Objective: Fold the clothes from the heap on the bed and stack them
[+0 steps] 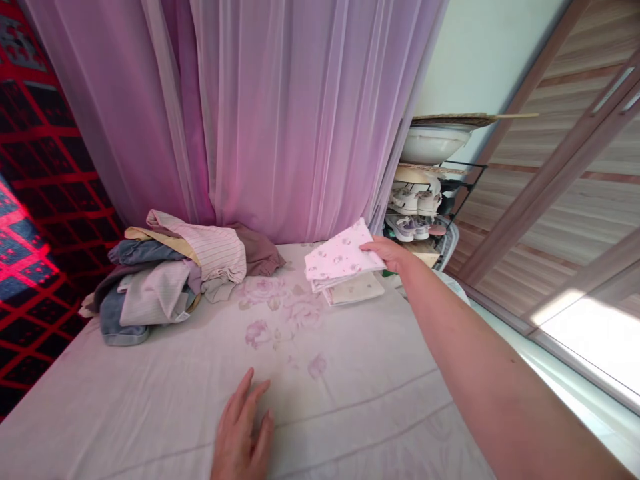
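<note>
My right hand (387, 255): fingers pressed together, lying across the right edge of the white pink-print folded cloth (343, 257); thumb hidden, so I can't tell if it's a pinch; the flat contact looks like it keeps the folds squared. That cloth sits on a cream folded cloth (353, 290), and the stack is near the far edge of the bed, right of centre; the edges are offset, so the top piece looks hand-placed, not dropped.

My left hand (243, 430): fingers spread, tips down on the pale floral bedsheet (295, 373), near the bed's near edge; nothing in it; it looks like a brace for my weight while I lean across.

Far left corner of the bed: loose clothes pile (160, 280), striped top layer, blue and grey pieces under it, unfolded; the spacing seems to keep it apart from the folded stack. A mauve garment (255, 250) lies at the far edge, between pile and stack. Past the far edge, a sheer pink curtain (280, 113) hangs; beyond the far right corner, a shoe rack (413, 213) holds sneakers, with a white basin (434, 143) on top; a wood-look sliding door (545, 173) runs along the right.
</note>
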Motion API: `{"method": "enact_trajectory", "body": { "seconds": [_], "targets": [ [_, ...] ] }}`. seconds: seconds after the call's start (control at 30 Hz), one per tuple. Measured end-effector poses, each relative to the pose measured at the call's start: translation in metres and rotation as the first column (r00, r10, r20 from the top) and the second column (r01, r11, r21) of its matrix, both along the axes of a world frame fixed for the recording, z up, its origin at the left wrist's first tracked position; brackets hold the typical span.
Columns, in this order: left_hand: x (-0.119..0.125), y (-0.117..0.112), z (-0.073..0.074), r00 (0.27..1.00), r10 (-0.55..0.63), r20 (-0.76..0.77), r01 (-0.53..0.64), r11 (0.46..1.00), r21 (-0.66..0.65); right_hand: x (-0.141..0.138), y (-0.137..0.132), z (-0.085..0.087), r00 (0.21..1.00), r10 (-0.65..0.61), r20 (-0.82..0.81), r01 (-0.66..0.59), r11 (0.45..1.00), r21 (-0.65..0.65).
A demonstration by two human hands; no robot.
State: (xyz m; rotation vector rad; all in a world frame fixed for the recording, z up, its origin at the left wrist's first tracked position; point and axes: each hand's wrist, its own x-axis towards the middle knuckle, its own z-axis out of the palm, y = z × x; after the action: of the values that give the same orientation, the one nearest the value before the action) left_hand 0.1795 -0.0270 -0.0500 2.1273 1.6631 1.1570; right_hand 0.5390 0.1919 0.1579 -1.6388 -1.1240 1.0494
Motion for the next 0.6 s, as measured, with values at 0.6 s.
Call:
{"method": "enact_trajectory", "body": {
  "seconds": [0.6],
  "targets": [
    [-0.01, -0.002, 0.002, 0.979, -0.06, -0.197, 0.07, 0.997, 0.043, 0.051, 0.029, -0.104, 0.898, -0.318, 0.304, 0.303, 0.948, 0.094]
  ]
}}
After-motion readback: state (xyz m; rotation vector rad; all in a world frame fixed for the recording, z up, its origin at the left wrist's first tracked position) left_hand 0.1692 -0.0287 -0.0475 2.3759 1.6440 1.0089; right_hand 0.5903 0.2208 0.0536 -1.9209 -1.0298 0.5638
